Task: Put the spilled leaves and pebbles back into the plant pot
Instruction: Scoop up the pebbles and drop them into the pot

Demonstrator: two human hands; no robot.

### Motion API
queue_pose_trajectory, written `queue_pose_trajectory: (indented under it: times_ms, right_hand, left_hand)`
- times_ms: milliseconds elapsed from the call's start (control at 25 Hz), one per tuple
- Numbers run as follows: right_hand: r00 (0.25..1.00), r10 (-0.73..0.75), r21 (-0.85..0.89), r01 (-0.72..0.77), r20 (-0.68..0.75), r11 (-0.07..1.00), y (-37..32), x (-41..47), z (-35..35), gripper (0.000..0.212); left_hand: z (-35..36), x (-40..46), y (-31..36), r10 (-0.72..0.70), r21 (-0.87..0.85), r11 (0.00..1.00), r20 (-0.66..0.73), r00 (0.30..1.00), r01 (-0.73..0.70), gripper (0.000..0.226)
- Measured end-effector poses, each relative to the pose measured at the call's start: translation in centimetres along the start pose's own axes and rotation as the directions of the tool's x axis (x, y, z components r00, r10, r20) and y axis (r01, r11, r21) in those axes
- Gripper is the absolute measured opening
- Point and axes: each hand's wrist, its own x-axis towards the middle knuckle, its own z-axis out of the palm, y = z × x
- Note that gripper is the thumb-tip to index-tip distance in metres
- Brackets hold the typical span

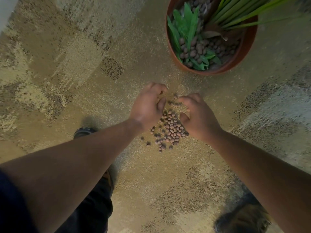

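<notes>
A heap of small brown pebbles (pixel 170 128) lies on the carpet in the middle of the head view. My left hand (pixel 148 105) curls over the heap's left side, my right hand (pixel 198 115) over its right side, fingers bent toward each other. A few pebbles sit between the fingertips; whether either hand grips any is hidden. The terracotta plant pot (pixel 247 46) stands at the upper right, holding pebbles, loose green leaves (pixel 186 22) and long green plant blades.
Patterned beige carpet (pixel 84 64) covers the floor. My shoes show at the lower left (pixel 84 132) and lower right (pixel 242 219). A pale wall edge (pixel 5 10) runs along the top left corner.
</notes>
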Motion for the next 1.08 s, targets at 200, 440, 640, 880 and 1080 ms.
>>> queue_pose_trajectory:
  times_ms: [200,440,640,880,1080]
  right_hand:
    - [0.991,0.09,0.001,-0.09,0.095,0.996,-0.6,2.8,2.0,0.065]
    - [0.985,0.054,-0.104,-0.037,0.161,0.994,-0.1,1.4,3.3,0.028]
    - [0.979,0.044,-0.148,-0.014,0.197,0.989,1.1,-0.9,3.9,0.027]
    - [0.993,0.087,0.039,-0.09,0.076,0.995,2.0,-1.7,4.2,0.01]
    - [0.954,0.299,0.272,-0.284,-0.014,0.919,2.3,-2.3,4.2,0.014]
  left_hand:
    - [2.5,0.5,-0.2,-0.138,-0.012,0.989,0.231,0.963,0.145,0.041]
    - [4.0,-1.5,-0.4,-0.116,0.119,0.989,0.272,0.955,0.086,0.035]
    - [4.4,-2.4,-1.0,-0.08,0.169,0.985,0.301,0.95,0.029,0.027]
    - [4.4,-2.6,-1.5,-0.007,0.208,0.976,0.348,0.938,-0.07,0.046]
    - [4.5,-2.5,-1.4,0.017,0.23,0.966,0.397,0.918,-0.117,0.05]
